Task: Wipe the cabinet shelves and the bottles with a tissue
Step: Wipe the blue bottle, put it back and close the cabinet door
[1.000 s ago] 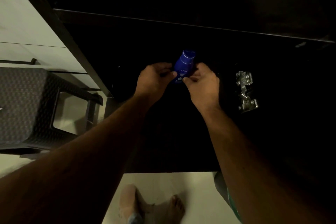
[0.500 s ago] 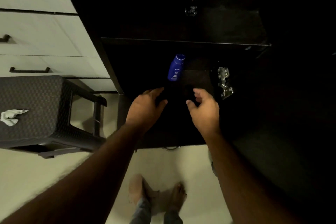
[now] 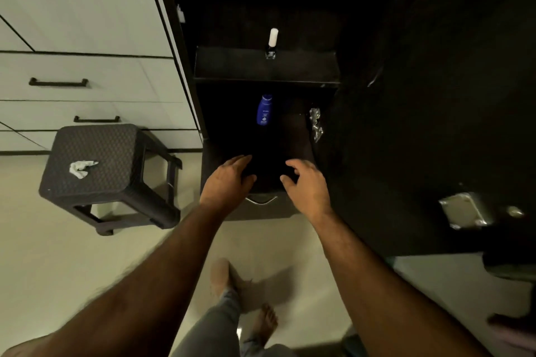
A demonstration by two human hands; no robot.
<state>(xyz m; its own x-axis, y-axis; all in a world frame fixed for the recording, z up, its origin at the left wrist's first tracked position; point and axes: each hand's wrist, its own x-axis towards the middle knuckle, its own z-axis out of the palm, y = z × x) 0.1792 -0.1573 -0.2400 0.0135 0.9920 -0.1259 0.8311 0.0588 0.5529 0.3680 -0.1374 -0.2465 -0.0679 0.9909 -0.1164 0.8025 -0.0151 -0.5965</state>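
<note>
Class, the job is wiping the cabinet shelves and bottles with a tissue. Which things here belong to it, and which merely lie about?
Belong: blue bottle, white-capped bottle, cabinet shelf, crumpled tissue.

Lying about: stool, white drawers, metal hinge.

- bottle (image 3: 264, 110) stands on lower shelf (image 3: 232, 136), far of both hands
- small bottle (image 3: 272, 43) on upper shelf (image 3: 232, 66)
- tissue (image 3: 81, 167) on stool (image 3: 107, 171), left of cabinet

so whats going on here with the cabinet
A person stands at a dark cabinet, both hands empty: left hand and right hand hover open at the lower shelf's front. A blue bottle stands on that shelf, a white-capped bottle on the shelf above. The tissue lies on the stool.
</note>
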